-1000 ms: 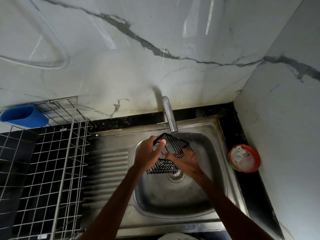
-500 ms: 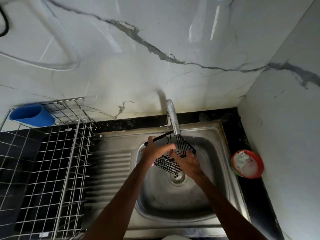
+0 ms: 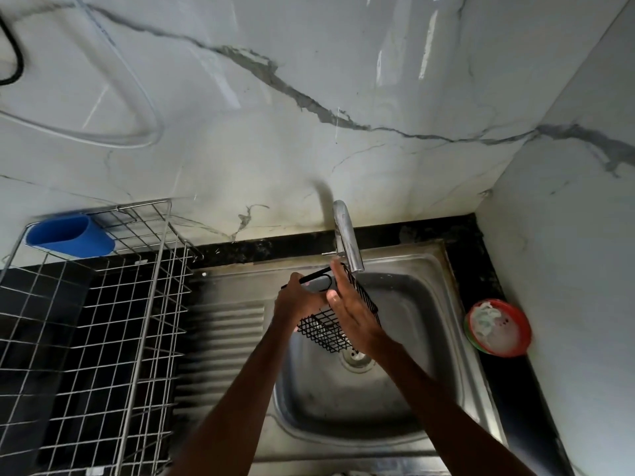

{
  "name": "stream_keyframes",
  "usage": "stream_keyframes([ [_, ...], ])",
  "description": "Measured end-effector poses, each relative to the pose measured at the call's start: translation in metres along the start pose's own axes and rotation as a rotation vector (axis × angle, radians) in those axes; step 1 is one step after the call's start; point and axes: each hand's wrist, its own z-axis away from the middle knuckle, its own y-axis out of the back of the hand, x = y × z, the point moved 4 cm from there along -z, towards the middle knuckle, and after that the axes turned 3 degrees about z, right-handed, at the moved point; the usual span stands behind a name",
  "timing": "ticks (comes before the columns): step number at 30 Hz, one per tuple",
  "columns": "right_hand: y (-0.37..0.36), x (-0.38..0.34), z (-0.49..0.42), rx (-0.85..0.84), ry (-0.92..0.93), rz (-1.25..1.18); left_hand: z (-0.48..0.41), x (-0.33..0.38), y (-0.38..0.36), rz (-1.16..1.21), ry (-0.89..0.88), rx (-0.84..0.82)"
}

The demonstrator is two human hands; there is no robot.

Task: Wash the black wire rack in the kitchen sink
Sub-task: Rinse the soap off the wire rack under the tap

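Both hands are working over the sink (image 3: 443, 338), close to its back edge. The left hand (image 3: 299, 304) is gripping the rack (image 3: 326, 329) by its top bar, fingers curled round the wire. The rack is hanging tilted in the air, just under the spout of the tap (image 3: 347, 242) and above the drain (image 3: 355, 357), and appears to be clear of the basin floor. Holding it there is probably putting the mesh where water falls and letting runoff drop straight to the drain. Whether water is actually running I cannot tell, as no stream is showing.

The right hand (image 3: 350, 314) is lying flat against the rack's right side with its fingers straight. It is grasping nothing and seems to be rubbing the wires while the left hand is steadying them. The tilt is likely giving the palm a broad face to press on.

A drainer (image 3: 103, 321) is standing beyond the sink's left edge, with a blue cup (image 3: 68, 235) hanging at its back left corner, handy for wet things. A red bowl (image 3: 498, 328) is sitting just past the sink's right edge, holding something white that I cannot identify. I judge the washing to be midway.
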Motion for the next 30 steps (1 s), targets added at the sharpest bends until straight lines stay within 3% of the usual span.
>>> stream_keyframes([
  [5, -0.006, 0.018, 0.004, 0.121, -0.051, 0.054, 0.0, -0.003, 0.003, -0.011, 0.038, 0.014],
  [9, -0.006, 0.018, 0.0, 0.091, -0.024, 0.0, 0.003, 0.005, 0.006, -0.02, 0.018, 0.027],
  [17, 0.002, 0.056, 0.007, 0.085, -0.481, -0.279, 0.008, 0.027, 0.004, -0.185, -0.082, 0.09],
  [26, 0.001, 0.045, 0.002, 0.169, -0.558, -0.458, 0.007, 0.034, 0.015, -0.31, -0.083, 0.137],
  [30, -0.002, 0.053, -0.002, 0.106, -0.608, -0.446, 0.013, 0.034, 0.012, -0.334, -0.112, 0.146],
])
